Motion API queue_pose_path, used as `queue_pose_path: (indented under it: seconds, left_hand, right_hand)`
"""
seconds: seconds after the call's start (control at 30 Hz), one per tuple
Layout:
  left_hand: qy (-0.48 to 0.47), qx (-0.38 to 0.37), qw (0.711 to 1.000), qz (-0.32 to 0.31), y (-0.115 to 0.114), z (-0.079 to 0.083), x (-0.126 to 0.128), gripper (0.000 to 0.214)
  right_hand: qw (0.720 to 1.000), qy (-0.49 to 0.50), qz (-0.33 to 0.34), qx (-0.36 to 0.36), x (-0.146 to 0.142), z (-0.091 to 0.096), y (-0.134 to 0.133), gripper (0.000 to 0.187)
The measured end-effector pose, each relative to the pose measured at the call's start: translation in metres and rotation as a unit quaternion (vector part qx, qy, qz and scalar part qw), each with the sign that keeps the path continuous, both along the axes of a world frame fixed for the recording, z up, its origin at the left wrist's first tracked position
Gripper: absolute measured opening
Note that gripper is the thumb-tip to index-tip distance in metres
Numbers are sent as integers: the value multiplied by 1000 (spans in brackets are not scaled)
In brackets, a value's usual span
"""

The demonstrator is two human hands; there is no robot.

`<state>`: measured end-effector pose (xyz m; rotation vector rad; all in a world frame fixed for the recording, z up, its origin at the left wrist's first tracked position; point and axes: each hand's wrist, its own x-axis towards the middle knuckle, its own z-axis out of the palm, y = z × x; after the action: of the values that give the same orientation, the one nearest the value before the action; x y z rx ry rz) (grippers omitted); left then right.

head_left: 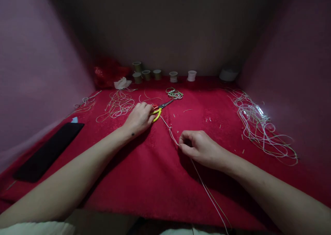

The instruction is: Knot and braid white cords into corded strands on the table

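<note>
My left hand [141, 117] is at the middle of the table with its fingers closed about the handles of a pair of yellow-handled scissors [157, 114]. Their dark blades point away to the right, towards a small coil of green and white cord [174, 94]. Nearer to me, my right hand [198, 147] pinches a thin pale cord [173, 137] between thumb and forefinger. From that pinch the cord runs up to the scissors' handles, with a small knot or loop partway. Its long ends hang below the right hand, over the table's front edge.
Several thread spools [157, 75] stand along the back, beside a red plastic bag [110, 72]. Loose cords lie in tangles on the left [120, 104] and right [263, 128]. A black flat case [49, 150] lies at left. Short cord snippets dot the red cloth [144, 179]. Walls enclose both sides.
</note>
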<state>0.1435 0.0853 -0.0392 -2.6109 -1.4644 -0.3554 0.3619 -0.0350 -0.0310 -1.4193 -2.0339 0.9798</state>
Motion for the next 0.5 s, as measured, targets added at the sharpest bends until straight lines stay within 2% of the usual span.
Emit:
queue_pose_path:
  seconds: [0.07,0.13,0.2,0.27,0.33,0.5]
  left_hand:
    - [17,-3,1000,19,6,-3,0,21]
    - [24,-6,999,37,10,-5,2,23]
    - [30,-14,998,49,12,-7,4,24]
    - [37,-18,997,60,11,-7,6,27]
    - [42,-7,996,84,7,-2,7,30]
    - [-7,42,990,132,-9,27,1,38]
  right_hand:
    - [984,126,-16,-126,2,1,3,5]
    - [937,235,-26,-258,5,2,6,5]
    - [895,302,-25,-326,9,3,10,5]
    - [876,350,-24,-331,15,5,14,9]
    - [868,391,-21,-306,23,8,18,15]
    - [858,466,0,-216,50,20,27,17]
